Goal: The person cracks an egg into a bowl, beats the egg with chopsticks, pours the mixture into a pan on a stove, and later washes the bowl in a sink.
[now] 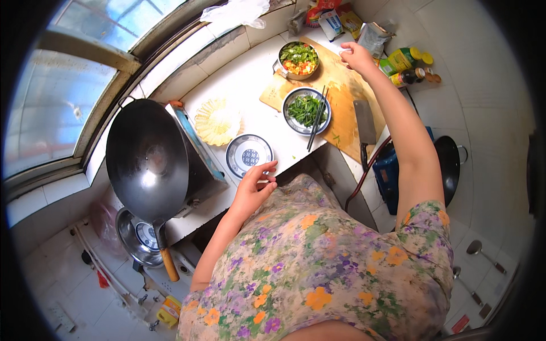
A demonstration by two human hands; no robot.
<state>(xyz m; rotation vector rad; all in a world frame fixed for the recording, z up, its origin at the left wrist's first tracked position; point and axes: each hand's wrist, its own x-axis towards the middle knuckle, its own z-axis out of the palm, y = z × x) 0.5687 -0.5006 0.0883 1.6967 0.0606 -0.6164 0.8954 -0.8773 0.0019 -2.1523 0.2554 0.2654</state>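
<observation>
My right hand [355, 56] reaches over the far end of the wooden cutting board [341, 91], beside a silvery packet [374, 37]; its fingers are bent, and whether they hold something small is unclear. My left hand [257, 183] hovers with fingers apart near the rim of a blue-and-white plate [249, 157]. Between the hands, a patterned bowl [306, 111] of chopped greens has dark chopsticks [318, 119] laid across its right side. Beyond it, a metal pot [298, 60] holds green pepper pieces and an orange-yellow mix. A cleaver [364, 123] lies on the board's right part.
A wok [149, 157] with a wooden handle sits over the stove at left, beside a yellow woven basket [217, 121]. A steel basin [128, 238] is below it. Sauce bottles [401, 62] and packets line the back right; a hose [358, 187] hangs near the counter edge.
</observation>
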